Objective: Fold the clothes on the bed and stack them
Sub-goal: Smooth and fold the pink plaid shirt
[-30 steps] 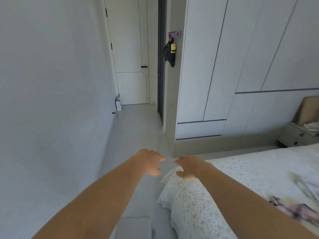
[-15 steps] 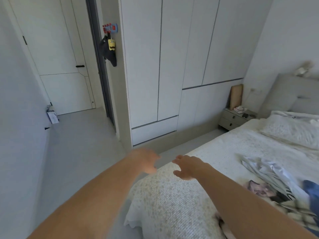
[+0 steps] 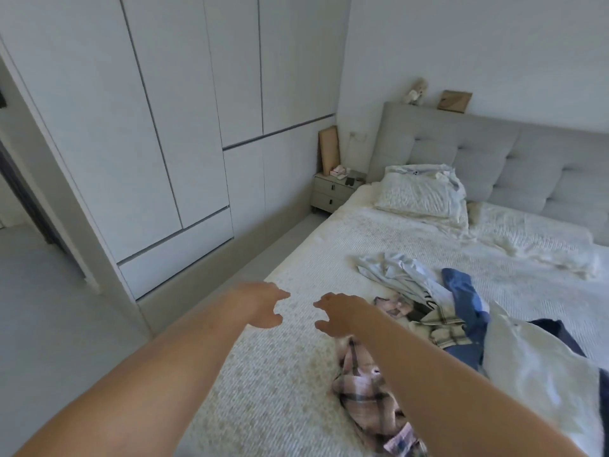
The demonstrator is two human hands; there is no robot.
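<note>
The big bed [image 3: 412, 245] fills the right half of the frame, and the tall white closet [image 3: 158, 127] fills the upper left. The grey headboard [image 3: 514, 156] sits at the upper right, with a pillow [image 3: 418, 192] just under it. A small nightstand [image 3: 334, 191] stands in the middle of the frame, between the closet and the bed.

The pile of clothes [image 3: 438, 311] lies all mixed up at the right of the frame, on top of the bed. A white garment [image 3: 540, 367] is at the lower right, a blue one [image 3: 464, 295] is beside it, and a pale shirt [image 3: 395, 275] is above them. A pink checked piece [image 3: 365, 390] lies under your right arm, near the bottom middle. Nothing is folded yet and no stack has begun.

Here is what could go wrong, I think. The clothes lie on top of each other, so if you pull one fast, others may come with it or slide off the bed edge. The pink checked piece is close to the edge, so it could fall to the floor.

Your left hand [image 3: 260, 305] is in the middle of the frame, above the bed cover. Its fingers are loosely curled and spread, and they hold nothing. Your right hand [image 3: 339, 313] is just beside it, near the pile. Its fingers are half curled too, and they grip nothing
</note>
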